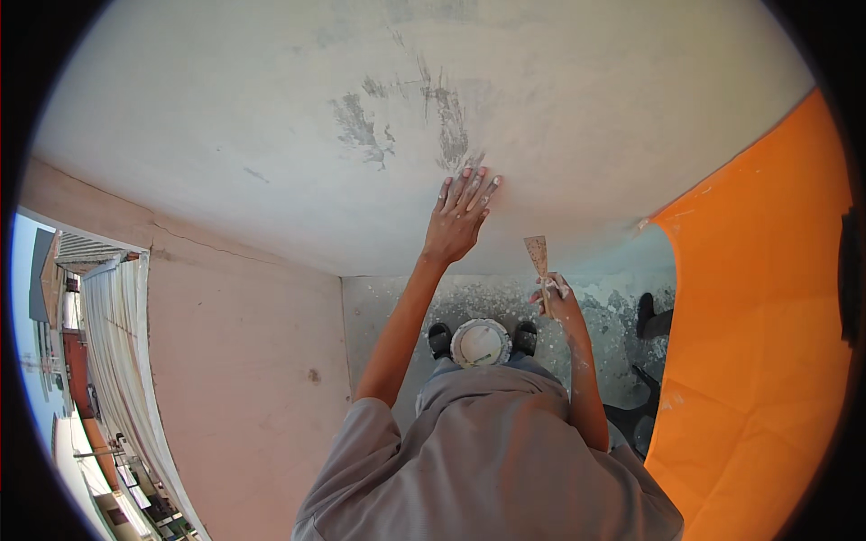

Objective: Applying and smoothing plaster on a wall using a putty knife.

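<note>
My left hand (458, 215) is raised to the pale wall (577, 99), its fingers stretched out and smeared with white. The fingertips appear to touch the surface just below rough grey patches (451, 126). Lower and to the right, my right hand (561, 302) is closed around the handle of a putty knife (537, 257). The knife's stained blade points up, apart from the wall. White smears cover the fingers of this hand too. Between my feet stands a round white bucket (481, 343), with pale material inside.
A bright orange sheet (749, 343) hangs along the right side. Dark footwear and legs (657, 317) of another person show beside it. To the left is a pinkish wall (244, 352), and beyond it an opening with a pale curtain (117, 325). The grey floor (388, 307) is spattered white.
</note>
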Action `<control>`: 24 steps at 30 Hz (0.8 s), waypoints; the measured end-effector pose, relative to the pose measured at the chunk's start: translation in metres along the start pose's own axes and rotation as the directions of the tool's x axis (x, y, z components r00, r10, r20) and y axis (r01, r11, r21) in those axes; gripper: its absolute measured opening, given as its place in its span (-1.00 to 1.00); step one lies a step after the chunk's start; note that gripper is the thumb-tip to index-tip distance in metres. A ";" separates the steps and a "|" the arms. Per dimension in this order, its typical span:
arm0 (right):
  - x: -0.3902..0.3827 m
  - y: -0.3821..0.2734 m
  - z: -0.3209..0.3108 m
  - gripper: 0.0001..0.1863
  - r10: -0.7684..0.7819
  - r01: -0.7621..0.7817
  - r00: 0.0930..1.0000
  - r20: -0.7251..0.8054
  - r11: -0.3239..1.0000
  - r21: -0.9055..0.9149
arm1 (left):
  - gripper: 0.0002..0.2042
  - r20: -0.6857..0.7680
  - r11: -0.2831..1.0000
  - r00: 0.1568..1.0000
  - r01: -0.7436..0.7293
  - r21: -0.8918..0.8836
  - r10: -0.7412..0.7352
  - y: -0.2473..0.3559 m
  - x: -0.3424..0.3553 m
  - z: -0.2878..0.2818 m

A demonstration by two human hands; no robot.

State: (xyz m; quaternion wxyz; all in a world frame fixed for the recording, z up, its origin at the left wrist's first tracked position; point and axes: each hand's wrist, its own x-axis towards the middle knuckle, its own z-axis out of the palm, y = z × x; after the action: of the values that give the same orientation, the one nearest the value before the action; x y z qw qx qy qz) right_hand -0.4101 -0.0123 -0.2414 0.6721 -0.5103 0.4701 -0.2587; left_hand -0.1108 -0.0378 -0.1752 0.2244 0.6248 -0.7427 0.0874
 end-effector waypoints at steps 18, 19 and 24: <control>0.083 -0.178 0.248 -0.62 -0.411 0.374 0.875 0.254 0.909 0.183 | -0.53 0.070 0.198 0.861 0.194 -0.961 -0.503 -0.087 -0.027 -0.141; 0.089 -0.182 0.252 -0.63 -0.402 0.363 0.867 0.292 0.914 0.181 | -0.55 0.157 0.112 0.831 0.254 -0.961 -0.534 -0.094 -0.021 -0.140; 0.091 -0.146 0.271 -0.63 -0.278 0.256 0.959 0.060 0.935 0.245 | -0.73 0.217 0.108 0.800 0.329 -0.938 -0.559 -0.077 -0.024 -0.123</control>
State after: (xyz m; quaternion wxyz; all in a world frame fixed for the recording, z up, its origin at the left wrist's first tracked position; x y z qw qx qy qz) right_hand -0.1094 -0.0184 -0.1287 0.7076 -0.4979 0.3303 -0.3773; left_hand -0.0059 0.0186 -0.0891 0.6358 0.5424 -0.3907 -0.3858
